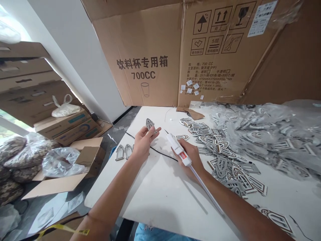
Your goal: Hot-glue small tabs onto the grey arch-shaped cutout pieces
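Where right fingers (188, 146) wrap it, the glue gun (175, 143) is hidden.

Grip of glue gun (174, 142) is being hidden by right hand (192, 155). Arched piece (148, 123) is being partly covered by left hand (143, 142). Far carton (137, 40) is being cropped at top; label (262, 18) being blurred.

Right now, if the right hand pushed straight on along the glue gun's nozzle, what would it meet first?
The glue gun in the right hand would likely first meet the fingers of the left hand, beside its nozzle. Depth is unclear; it might pass them toward the cardboard box.
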Demonstrator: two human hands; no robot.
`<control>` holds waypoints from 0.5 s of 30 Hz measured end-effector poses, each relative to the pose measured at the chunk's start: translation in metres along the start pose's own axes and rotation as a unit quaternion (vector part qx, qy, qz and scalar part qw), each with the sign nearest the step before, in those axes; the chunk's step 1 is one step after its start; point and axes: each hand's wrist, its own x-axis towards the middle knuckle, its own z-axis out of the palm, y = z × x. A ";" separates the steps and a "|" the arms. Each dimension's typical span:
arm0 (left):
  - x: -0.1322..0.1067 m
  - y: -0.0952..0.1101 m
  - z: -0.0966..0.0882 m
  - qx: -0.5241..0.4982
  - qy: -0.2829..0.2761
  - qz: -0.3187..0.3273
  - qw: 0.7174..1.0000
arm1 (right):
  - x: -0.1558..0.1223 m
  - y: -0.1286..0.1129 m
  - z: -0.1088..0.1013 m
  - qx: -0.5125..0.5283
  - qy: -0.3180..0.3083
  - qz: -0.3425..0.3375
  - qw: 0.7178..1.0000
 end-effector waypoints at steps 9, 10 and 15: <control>-0.002 -0.005 0.000 0.036 0.008 0.018 0.999 | 0.001 0.004 0.003 -0.015 0.020 0.012 1.000; -0.002 -0.005 0.001 0.026 0.012 0.017 0.999 | 0.001 0.005 0.003 -0.023 0.018 0.002 1.000; -0.005 -0.003 0.005 0.010 0.006 -0.013 1.000 | 0.000 0.012 0.005 -0.042 -0.002 -0.032 0.999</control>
